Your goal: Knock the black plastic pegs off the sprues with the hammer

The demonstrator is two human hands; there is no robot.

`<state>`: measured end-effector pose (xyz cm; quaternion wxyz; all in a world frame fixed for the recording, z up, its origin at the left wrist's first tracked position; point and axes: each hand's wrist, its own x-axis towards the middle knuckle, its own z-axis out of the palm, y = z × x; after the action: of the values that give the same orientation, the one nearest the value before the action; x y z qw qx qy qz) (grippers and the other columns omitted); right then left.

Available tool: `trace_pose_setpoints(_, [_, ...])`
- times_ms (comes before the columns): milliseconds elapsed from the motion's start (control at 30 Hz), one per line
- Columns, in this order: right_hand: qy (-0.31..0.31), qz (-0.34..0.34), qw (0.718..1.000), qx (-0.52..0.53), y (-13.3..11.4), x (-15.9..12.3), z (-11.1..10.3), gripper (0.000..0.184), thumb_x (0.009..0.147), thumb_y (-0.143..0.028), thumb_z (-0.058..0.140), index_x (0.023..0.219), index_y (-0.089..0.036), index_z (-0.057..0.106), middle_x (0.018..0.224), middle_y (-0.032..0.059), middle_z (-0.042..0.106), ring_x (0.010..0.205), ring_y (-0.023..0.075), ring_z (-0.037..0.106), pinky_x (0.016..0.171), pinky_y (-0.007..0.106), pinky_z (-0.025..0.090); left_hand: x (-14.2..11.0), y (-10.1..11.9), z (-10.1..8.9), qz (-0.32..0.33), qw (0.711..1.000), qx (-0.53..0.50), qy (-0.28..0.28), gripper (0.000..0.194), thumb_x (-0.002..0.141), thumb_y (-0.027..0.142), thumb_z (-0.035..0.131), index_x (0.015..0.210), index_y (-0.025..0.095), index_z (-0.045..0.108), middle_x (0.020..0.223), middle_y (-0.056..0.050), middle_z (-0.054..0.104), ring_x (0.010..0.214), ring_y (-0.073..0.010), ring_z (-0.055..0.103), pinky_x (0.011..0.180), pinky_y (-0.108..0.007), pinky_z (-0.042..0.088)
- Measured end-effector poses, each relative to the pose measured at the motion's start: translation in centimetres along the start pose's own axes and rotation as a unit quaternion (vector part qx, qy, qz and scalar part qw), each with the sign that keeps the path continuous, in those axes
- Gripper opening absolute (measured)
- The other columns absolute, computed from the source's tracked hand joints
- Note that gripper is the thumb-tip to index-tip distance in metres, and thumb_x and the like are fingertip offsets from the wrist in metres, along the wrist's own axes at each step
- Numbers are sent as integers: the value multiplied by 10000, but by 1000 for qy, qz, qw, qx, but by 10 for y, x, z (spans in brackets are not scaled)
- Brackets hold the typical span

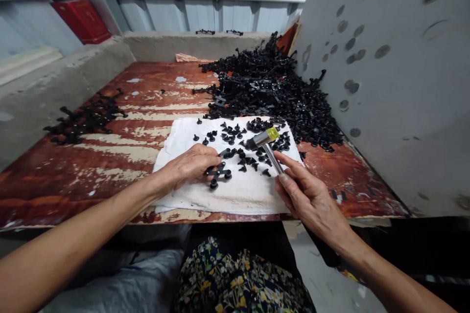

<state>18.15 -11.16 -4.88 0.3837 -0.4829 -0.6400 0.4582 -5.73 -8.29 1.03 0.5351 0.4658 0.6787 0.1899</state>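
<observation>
My left hand (193,166) is closed on a black bracket (219,171) with several arms and round black ends, low over a white cloth (191,195). My right hand (306,193) grips a small mallet (262,139) by its metal handle. The mallet's head has one yellow face and one black face, and it hangs above the cloth, apart from the bracket. Around it many small black stud-like caps (233,130) lie scattered on the cloth. The fingertips of my left hand are partly hidden behind the bracket.
A large heap of black brackets (268,90) covers the back right of the worn red-brown table (147,102). A smaller group of brackets (86,117) lies at the left. A spotted grey panel (382,83) stands along the right side. Behind runs a low concrete ledge (161,47).
</observation>
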Motion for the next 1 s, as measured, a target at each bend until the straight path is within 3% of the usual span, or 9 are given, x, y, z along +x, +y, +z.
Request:
trace_pose_setpoints(500, [0, -8, 1000, -17, 0, -2, -1, 489, 955, -338, 469, 1426, -205, 478, 796, 5, 550, 522, 82, 398, 416, 201, 294, 2, -2, 2, 9, 1000, -17, 22, 315, 798, 102, 506, 492, 151, 453, 387, 37, 439, 315, -28, 304, 361, -171, 150])
trace_pose_setpoints(667, [2, -10, 1000, -23, 0, -1, -1, 477, 954, -314, 471, 1416, -199, 489, 820, 20, 574, 608, 100, 506, 436, 196, 342, 5, -6, -1, 5, 999, -33, 13, 303, 776, 134, 533, 489, 157, 439, 389, 32, 435, 313, -30, 295, 358, -174, 139])
trace_pose_setpoints(867, [-7, -45, 995, -90, -6, -1, -2, 465, 962, -260, 439, 1414, -172, 503, 832, 52, 661, 799, 167, 650, 706, 318, 564, 11, -10, -9, -12, 999, -44, -2, 263, 730, 150, 580, 509, 171, 439, 386, 20, 439, 291, -35, 257, 343, -193, 93])
trace_pose_setpoints(1000, [-54, -108, 979, -161, -10, 3, -4, 461, 941, -194, 448, 1394, -192, 535, 1118, 99, 721, 1024, 213, 683, 934, 454, 545, 12, -10, -11, -10, 999, -39, -4, 253, 709, 162, 611, 511, 171, 454, 384, 5, 459, 285, -38, 254, 340, -205, 91])
